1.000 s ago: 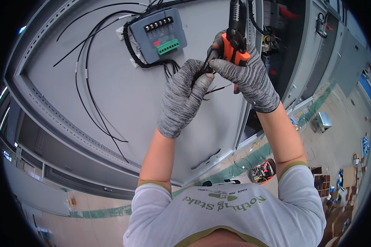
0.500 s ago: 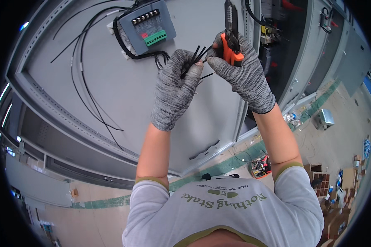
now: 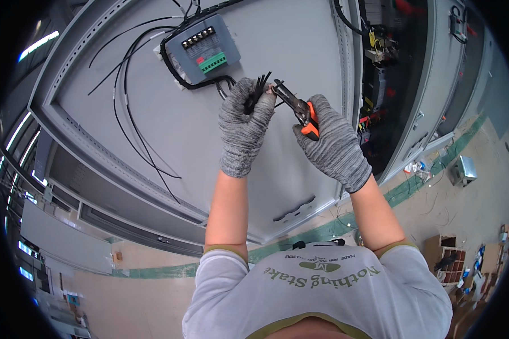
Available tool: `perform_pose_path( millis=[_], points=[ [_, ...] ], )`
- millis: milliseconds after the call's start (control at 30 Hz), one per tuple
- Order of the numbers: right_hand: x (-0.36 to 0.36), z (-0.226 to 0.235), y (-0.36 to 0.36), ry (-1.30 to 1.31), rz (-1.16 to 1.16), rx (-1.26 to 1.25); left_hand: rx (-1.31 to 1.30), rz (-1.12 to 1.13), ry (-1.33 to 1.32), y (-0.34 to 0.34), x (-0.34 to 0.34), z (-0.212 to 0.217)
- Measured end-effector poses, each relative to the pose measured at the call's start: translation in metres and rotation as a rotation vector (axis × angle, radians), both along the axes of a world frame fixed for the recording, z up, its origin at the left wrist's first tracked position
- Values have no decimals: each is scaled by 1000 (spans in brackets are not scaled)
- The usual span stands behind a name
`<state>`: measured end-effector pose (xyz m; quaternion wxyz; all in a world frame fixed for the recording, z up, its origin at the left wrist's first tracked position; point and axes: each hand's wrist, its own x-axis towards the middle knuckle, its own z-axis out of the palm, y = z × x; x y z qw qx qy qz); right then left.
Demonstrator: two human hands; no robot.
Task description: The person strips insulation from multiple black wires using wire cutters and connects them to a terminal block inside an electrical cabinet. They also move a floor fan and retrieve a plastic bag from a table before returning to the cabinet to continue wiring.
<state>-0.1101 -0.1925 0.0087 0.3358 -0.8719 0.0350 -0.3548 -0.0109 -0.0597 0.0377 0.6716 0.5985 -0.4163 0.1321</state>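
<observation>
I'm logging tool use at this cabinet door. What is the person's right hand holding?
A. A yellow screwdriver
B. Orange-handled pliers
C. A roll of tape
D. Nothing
B: the gloved right hand grips orange-handled pliers, whose dark tip meets the bundle of black wires pinched in the left hand.

A single head-worn fisheye view looks down over the person's chest, close on both gloved hands at the grey metal cabinet door (image 3: 300,51), edges bending outward.
</observation>
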Motion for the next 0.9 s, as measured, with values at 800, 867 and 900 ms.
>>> perform_pose_path(
  millis=[800, 867, 900],
  points=[
    [-1, 5, 27, -130, -189, -96, -83, -131, -43, 12, 17, -11],
    [-2, 2, 27, -176, -217, -142, -8, -149, -105, 13, 17, -6],
    [-2, 0, 26, -199, -229, -165, 29, -156, -137, 14, 17, -3]
  ],
)
